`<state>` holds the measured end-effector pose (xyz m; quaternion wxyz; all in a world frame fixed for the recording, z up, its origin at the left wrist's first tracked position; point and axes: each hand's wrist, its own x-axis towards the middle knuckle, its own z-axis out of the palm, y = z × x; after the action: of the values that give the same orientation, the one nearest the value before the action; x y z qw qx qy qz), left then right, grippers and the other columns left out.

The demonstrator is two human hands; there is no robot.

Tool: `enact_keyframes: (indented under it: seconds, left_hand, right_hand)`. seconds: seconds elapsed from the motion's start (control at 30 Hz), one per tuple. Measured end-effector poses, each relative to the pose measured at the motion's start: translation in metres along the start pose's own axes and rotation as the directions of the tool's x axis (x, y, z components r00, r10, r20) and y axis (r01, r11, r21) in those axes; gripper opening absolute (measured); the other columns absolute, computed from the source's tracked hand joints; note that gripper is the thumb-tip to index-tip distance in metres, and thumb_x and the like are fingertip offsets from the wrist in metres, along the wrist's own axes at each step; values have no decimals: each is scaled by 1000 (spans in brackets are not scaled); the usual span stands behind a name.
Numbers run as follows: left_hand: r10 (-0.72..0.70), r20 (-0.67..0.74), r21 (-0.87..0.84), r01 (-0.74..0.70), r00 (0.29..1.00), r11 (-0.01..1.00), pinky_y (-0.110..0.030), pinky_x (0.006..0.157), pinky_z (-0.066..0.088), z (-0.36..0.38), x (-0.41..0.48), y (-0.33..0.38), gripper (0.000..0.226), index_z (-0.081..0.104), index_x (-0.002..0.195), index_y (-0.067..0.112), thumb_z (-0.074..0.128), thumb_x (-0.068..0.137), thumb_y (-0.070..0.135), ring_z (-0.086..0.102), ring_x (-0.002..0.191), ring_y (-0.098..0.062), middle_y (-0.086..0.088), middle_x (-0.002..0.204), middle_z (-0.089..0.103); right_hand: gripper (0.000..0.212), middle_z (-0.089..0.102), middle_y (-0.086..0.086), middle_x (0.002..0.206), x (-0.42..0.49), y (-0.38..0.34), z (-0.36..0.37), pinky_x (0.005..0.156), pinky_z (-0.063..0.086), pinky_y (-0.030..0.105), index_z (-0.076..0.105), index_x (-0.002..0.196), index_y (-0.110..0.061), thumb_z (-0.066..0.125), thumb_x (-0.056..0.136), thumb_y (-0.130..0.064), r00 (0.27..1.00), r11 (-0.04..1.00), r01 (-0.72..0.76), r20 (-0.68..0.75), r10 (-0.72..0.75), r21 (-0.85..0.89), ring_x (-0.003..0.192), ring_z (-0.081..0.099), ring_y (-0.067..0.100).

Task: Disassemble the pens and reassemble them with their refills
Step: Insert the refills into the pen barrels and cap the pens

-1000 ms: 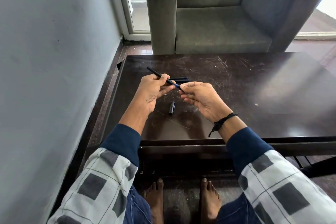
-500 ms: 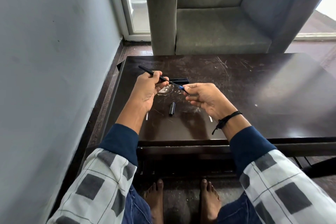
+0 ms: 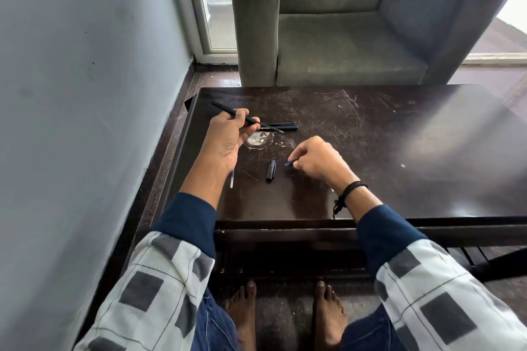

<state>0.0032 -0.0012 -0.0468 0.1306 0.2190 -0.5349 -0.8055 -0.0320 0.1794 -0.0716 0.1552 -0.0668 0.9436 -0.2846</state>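
Note:
My left hand (image 3: 228, 137) holds a thin black pen barrel (image 3: 228, 110) above the dark table (image 3: 399, 151), its refill tip poking out to the right. My right hand (image 3: 316, 161) sits lower, close to the table, pinching a small blue pen piece (image 3: 288, 164). Between the hands a black pen cap (image 3: 271, 170) lies on the table. A clear refill (image 3: 231, 181) lies partly under my left wrist. Two black pens (image 3: 285, 126) lie side by side beyond the left hand.
A grey armchair (image 3: 342, 37) stands right behind the table's far edge. A grey wall (image 3: 85, 94) runs close along the left side. My bare feet (image 3: 285, 310) rest under the table's near edge.
My hands have moved apart. The right hand came away from the barrel with the small blue piece and dropped toward the table; the left hand kept the barrel raised.

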Motion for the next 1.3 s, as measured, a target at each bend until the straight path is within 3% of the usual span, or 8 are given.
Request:
enact_keyframes:
  seconds: [0.1, 0.37, 0.43, 0.5, 0.6, 0.77, 1.03, 1.3]
  left_hand:
    - [0, 4, 3, 0, 1000, 1000, -21, 74, 60, 0, 0, -2, 16, 62, 95, 2, 50, 103, 8, 70, 85, -22, -19, 94, 67]
    - [-13, 2, 8, 13, 1000, 1000, -23, 75, 60, 2, 0, -5, 15, 62, 96, 2, 50, 103, 8, 70, 83, -21, -22, 99, 67]
    - [-13, -1, 9, 13, 1000, 1000, -23, 76, 60, 3, -1, -6, 15, 62, 96, 1, 51, 103, 8, 70, 85, -22, -22, 100, 67]
    - [-11, -4, 10, 11, 1000, 1000, -23, 76, 60, 5, -1, -8, 15, 62, 96, 1, 51, 103, 8, 70, 85, -22, -22, 99, 67]
    - [-5, -4, 12, 5, 1000, 1000, -22, 75, 60, 10, -4, -12, 16, 62, 94, 1, 51, 103, 8, 69, 82, -21, -20, 94, 67]
    - [-26, -2, -35, 26, 1000, 999, -24, 77, 60, 20, -9, -20, 14, 62, 97, 1, 51, 103, 8, 68, 80, -22, -19, 90, 68]
    - [-61, 38, -102, 65, 997, 993, -26, 80, 60, 24, -14, -20, 18, 61, 111, -4, 50, 103, 8, 70, 88, -27, -23, 99, 69]
    - [-77, 61, -224, 89, 995, 970, -27, 82, 60, 21, -16, -16, 15, 62, 105, -1, 51, 103, 9, 70, 95, -28, -23, 101, 69]
  right_hand:
    - [28, 73, -5, 101, -4, -5, 7, 107, 43, 45, 67, 70, -36, 65, 89, -16, 999, 995, 22, 44, -17, -102, 109, 63, 23]
    - [31, 69, -8, 109, -5, -6, 12, 110, 36, 49, 63, 70, -38, 68, 89, -15, 997, 989, 52, 61, -44, -137, 119, 55, 22]
    - [26, 71, -9, 99, -2, -3, 10, 105, 44, 46, 65, 71, -39, 72, 86, -18, 998, 998, 48, 38, -46, -51, 111, 61, 19]
    - [17, 71, -9, 82, 1, -1, 7, 84, 53, 35, 71, 72, -33, 77, 82, -20, 999, 979, 47, -7, -46, 200, 92, 67, 16]
    - [6, 74, -3, 79, -3, -2, -1, 63, 47, 23, 78, 79, -19, 79, 84, -16, 999, 820, 36, -40, -17, 572, 72, 62, 9]
    - [10, 74, 0, 80, -7, -4, -6, 57, 42, 19, 78, 90, -14, 81, 85, -22, 996, 553, -91, 74, 54, 828, 60, 58, 5]
    - [6, 74, 1, 78, -4, -5, -6, 50, 48, 16, 74, 92, -11, 76, 88, -15, 978, 212, -197, 175, 118, 957, 57, 62, 6]
    - [14, 75, 4, 88, -4, -2, -13, 62, 55, 16, 75, 102, -7, 75, 88, -7, 974, -63, -205, 210, 82, 977, 67, 66, 7]
